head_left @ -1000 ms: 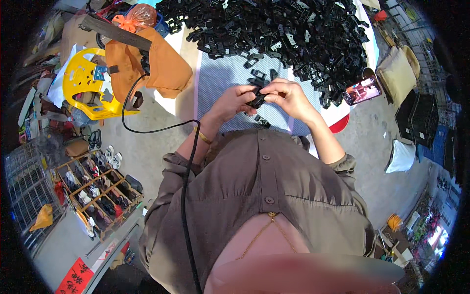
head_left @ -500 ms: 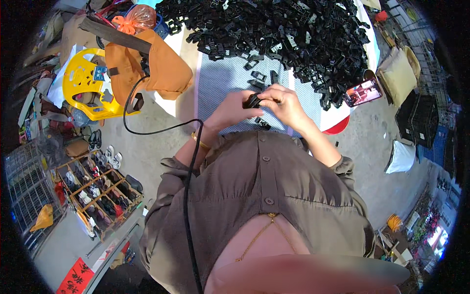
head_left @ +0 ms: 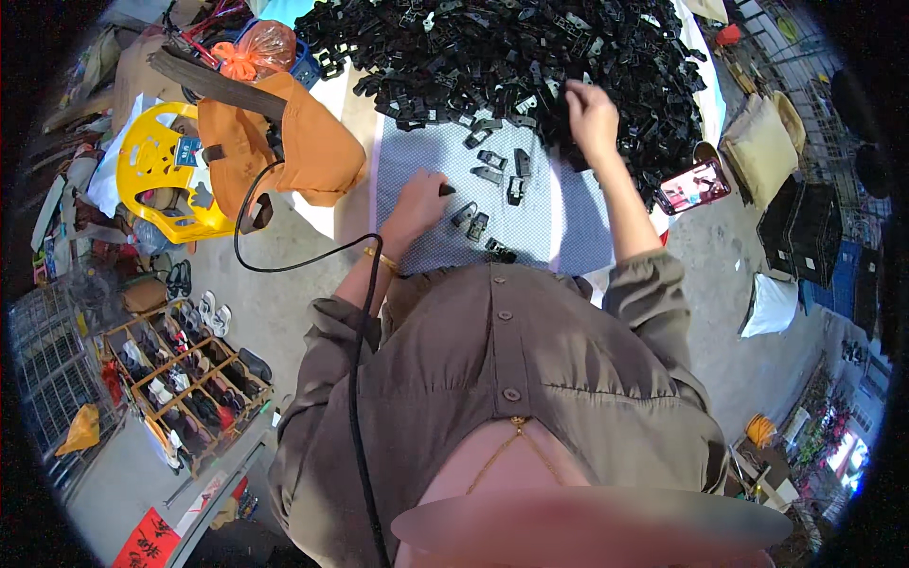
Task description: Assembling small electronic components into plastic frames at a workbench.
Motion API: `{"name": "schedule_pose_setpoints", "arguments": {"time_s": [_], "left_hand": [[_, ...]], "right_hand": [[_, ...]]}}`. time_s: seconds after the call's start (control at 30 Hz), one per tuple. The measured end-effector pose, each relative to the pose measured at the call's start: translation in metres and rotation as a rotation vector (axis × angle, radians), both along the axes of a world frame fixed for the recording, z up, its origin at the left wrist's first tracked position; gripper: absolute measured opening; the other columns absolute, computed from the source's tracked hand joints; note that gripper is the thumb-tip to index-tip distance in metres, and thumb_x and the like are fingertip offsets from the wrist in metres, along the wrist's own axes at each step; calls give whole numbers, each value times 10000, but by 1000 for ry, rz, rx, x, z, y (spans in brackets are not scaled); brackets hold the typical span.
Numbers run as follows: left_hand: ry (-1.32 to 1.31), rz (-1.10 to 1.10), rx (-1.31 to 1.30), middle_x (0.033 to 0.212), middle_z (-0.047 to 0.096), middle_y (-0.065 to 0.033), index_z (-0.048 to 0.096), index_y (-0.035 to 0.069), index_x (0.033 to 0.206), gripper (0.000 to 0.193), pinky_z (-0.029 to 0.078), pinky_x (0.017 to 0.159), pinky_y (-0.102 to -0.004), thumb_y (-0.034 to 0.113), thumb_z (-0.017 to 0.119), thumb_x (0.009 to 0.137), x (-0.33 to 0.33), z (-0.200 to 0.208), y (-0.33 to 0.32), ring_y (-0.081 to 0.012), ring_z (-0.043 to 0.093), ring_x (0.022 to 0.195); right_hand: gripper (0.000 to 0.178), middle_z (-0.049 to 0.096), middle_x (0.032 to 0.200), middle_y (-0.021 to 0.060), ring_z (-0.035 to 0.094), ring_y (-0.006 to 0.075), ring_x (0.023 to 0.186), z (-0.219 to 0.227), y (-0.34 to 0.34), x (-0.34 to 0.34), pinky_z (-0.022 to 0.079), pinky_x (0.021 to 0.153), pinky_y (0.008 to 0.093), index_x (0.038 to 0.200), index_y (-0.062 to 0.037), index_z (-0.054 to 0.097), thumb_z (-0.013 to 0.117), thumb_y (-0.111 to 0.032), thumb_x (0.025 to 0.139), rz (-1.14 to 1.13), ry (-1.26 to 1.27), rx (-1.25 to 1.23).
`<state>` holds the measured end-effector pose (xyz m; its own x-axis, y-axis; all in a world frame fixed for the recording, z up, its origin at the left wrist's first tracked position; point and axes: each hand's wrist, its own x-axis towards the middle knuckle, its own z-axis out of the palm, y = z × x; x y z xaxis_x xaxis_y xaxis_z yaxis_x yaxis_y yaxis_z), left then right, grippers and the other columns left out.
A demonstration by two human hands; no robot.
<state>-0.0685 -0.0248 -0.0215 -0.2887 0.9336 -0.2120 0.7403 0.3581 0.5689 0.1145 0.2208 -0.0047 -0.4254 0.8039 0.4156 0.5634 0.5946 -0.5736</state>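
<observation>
My left-hand fingers (head_left: 437, 189) pinch a small black clip (head_left: 446, 190) over the dotted mat (head_left: 549, 222) on the worktop. My right hand (head_left: 589, 114) reaches into the heap of black clips (head_left: 530, 57); whether its fingers are closed I cannot tell. Loose clips (head_left: 492, 175) lie between.

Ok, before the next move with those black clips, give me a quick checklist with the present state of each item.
1. Right hand on the pile of black clips: ok, it rests on the pile's near edge.
2. Clip gripped by right hand: cannot tell, the fingers hide it.
3. Left hand on the patterned cloth: ok, with a small dark piece at its fingertips.
4. Loose clips lying apart on the cloth between the hands: ok.
5. Black cable crossing the left forearm: not ok.
6. Phone beside the pile: ok, off the cloth.
</observation>
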Motion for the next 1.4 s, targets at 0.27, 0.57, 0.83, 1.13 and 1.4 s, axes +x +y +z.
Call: {"name": "schedule_pose_setpoints", "arguments": {"time_s": [0.27, 0.57, 0.83, 1.13, 1.4], "left_hand": [[111, -160, 252, 946, 528, -138, 592, 47, 961, 343, 424, 797, -387, 194, 699, 670, 27, -1, 44, -306, 493, 919], [25, -89, 478, 932, 549, -123, 583, 26, 950, 288, 456, 753, -356, 128, 684, 700, 40, -28, 48, -292, 535, 860], [-135, -69, 353, 806, 605, -131, 625, 23, 866, 253, 476, 634, -337, 163, 714, 674, 24, -19, 39, -282, 581, 685], [73, -104, 443, 976, 581, -156, 608, 18, 934, 292, 464, 751, -385, 168, 683, 696, 45, -18, 70, -316, 561, 836], [-1085, 207, -6, 883, 606, -116, 565, -8, 1064, 269, 469, 646, -279, 168, 543, 862, 44, -14, 80, -201, 579, 738]], "right_hand": [[216, 612, 867, 131, 595, 302, 804, -4, 46, -27, 478, 679, 380, 878, -58, 630, 655, -208, 723, 103, -516, 196], [218, 596, 733, 47, 603, 125, 682, 11, -36, -1, 476, 553, 257, 854, -16, 551, 711, -118, 746, 83, 187, -568], [100, 629, 793, 93, 620, 145, 694, -33, -100, 37, 513, 640, 237, 893, 10, 558, 607, -38, 821, 151, 601, -1209], [253, 616, 845, 96, 622, 168, 731, -48, -111, 49, 532, 735, 274, 1030, 67, 570, 583, 38, 779, 93, 698, -1353], [280, 633, 981, 64, 594, 155, 892, 4, -117, 49, 463, 808, 269, 975, -15, 635, 656, 57, 705, 208, 496, -917]]}}
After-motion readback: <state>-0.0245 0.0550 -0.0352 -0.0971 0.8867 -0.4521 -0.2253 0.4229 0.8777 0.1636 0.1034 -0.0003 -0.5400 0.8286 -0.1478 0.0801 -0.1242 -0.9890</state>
